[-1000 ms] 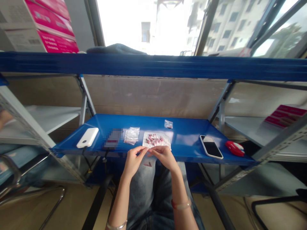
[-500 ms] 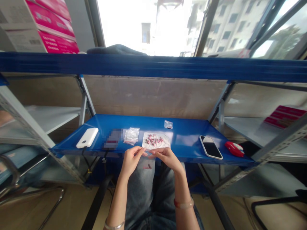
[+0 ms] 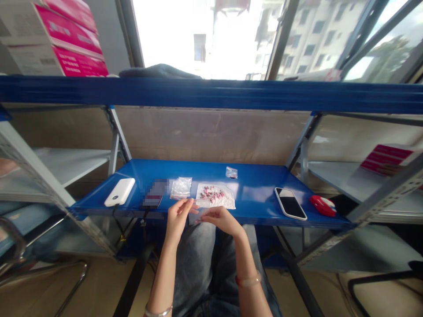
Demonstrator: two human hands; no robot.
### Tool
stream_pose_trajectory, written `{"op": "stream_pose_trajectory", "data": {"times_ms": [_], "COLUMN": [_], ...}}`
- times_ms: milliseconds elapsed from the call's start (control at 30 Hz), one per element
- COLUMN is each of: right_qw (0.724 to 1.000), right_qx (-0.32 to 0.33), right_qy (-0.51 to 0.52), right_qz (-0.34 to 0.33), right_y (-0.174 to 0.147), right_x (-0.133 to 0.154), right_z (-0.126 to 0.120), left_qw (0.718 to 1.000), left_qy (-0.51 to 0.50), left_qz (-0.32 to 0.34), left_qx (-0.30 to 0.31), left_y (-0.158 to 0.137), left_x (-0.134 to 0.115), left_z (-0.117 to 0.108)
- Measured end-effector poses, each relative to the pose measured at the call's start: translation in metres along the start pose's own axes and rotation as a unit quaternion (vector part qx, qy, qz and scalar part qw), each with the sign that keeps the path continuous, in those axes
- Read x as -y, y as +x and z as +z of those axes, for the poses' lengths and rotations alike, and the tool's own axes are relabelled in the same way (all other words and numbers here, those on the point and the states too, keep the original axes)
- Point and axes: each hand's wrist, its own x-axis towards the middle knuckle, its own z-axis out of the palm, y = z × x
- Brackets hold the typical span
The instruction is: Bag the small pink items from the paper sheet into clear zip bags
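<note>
Just in front of the shelf edge, my left hand pinches the top edge of a small clear zip bag between thumb and fingers. My right hand is closed at the bag's lower right part, fingertips pressed together there. What lies inside the bag is mostly hidden by the right fingers. Right behind my hands, a white sheet carries many small pink and dark pieces. To its left is a stack of flat clear bags. Farther back lies another small bag with something dark in it.
On the blue shelf a white power bank with a cable and a blurred dark item lie left. A phone and a red and white object lie right. Metal uprights flank the shelf. A person's hand shows far right.
My right hand has moved down and left from the bag's top edge to its lower part. The left hand still holds the top edge. The pieces on the sheet have not moved.
</note>
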Motion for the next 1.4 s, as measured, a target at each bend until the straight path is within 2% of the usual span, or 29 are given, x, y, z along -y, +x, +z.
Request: {"op": "stream_pose_trajectory", "data": {"times_ms": [100, 167, 300, 400, 533, 633, 733, 833, 967, 1033, 1133, 1300, 1400], "right_qw": [0.998, 0.993, 0.959, 0.917, 0.881, 0.847, 0.814, 0.78, 0.729, 0.712, 0.716, 0.751, 0.77], "right_qx": [-0.046, -0.101, -0.249, -0.328, -0.367, -0.394, -0.407, -0.418, -0.443, -0.444, -0.411, -0.339, -0.322], "right_qy": [-0.027, -0.054, -0.127, -0.225, -0.288, -0.324, -0.358, -0.397, -0.462, -0.493, -0.523, -0.529, -0.519], "right_qz": [-0.016, -0.032, -0.04, 0.007, 0.079, 0.146, 0.208, 0.244, 0.243, 0.23, 0.212, 0.201, 0.186], "right_y": [0.004, 0.004, 0.012, 0.036, 0.08, 0.102, 0.112, 0.115, 0.116, 0.116, 0.117, 0.12, 0.119], "right_x": [-0.003, -0.004, -0.007, -0.007, -0.009, -0.015, -0.024, -0.031, -0.031, -0.028, -0.023, -0.017, -0.011], "right_z": [-0.002, -0.01, -0.046, -0.086, -0.134, -0.155, -0.161, -0.156, -0.143, -0.139, -0.136, -0.131, -0.121], "left_qw": [1.0, 1.0, 1.0, 0.999, 0.998, 0.998, 0.998, 0.997, 0.995, 0.994, 0.993, 0.989, 0.982], "left_qy": [-0.016, -0.021, -0.017, 0.01, 0.024, 0.017, 0.019, 0.045, 0.081, 0.082, 0.089, 0.12, 0.154], "left_qz": [-0.005, 0.002, 0.012, 0.022, 0.03, 0.026, 0.026, 0.031, 0.049, 0.052, 0.053, 0.073, 0.104], "left_qx": [0.011, 0.016, 0.011, 0.02, 0.042, 0.053, 0.056, 0.046, 0.037, 0.043, 0.05, 0.053, 0.019], "left_y": [0.0, 0.001, 0.004, 0.006, 0.005, 0.004, 0.004, 0.005, 0.007, 0.008, 0.008, 0.006, 0.012], "left_x": [-0.001, 0.0, 0.01, 0.019, 0.023, 0.021, 0.022, 0.025, 0.032, 0.034, 0.037, 0.04, 0.046], "left_z": [0.002, 0.002, 0.002, 0.004, 0.01, 0.013, 0.012, 0.009, 0.007, 0.007, 0.009, 0.007, 0.004]}}
